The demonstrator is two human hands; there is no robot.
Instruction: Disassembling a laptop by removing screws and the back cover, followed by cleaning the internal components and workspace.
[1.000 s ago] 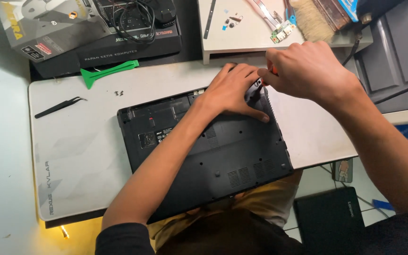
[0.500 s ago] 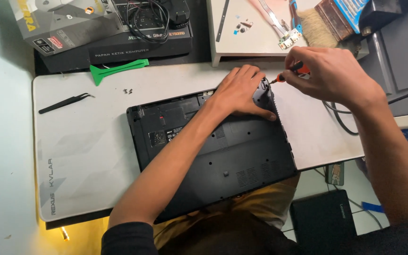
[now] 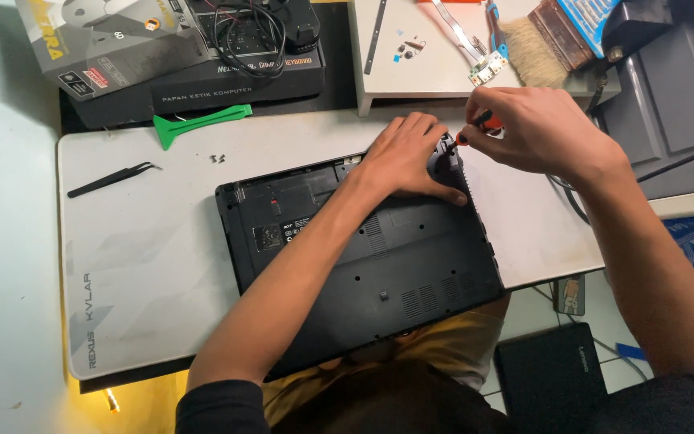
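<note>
My left hand (image 3: 406, 157) lies flat, fingers spread, on the upturned black laptop (image 3: 363, 265), pressing down near its far right corner; it grips nothing, only steadies the case. My right hand (image 3: 536, 128) is closed around a small screwdriver (image 3: 475, 128) with a red and black handle, pinched between thumb and fingers, and its tip points down at that same corner of the laptop, just beside my left fingertips. Whether the tip actually sits in a screw I cannot tell, since my fingers hide it.

The laptop lies bottom side up on a white mat (image 3: 146, 265) that covers the table, turned a little askew, its near edge hanging over the mat's near edge above my lap. On the mat toward the far left corner lie black tweezers (image 3: 112, 179), and beyond them a green plastic pry tool (image 3: 198, 124) at the far edge, with a few tiny screws (image 3: 217, 158) between it and the laptop. Past the far edge stand a grey box (image 3: 106, 40) and a flat black box (image 3: 234, 84) with a coiled cable on top. A brush (image 3: 536, 44) rests on a white shelf (image 3: 435, 80) to the far right
</note>
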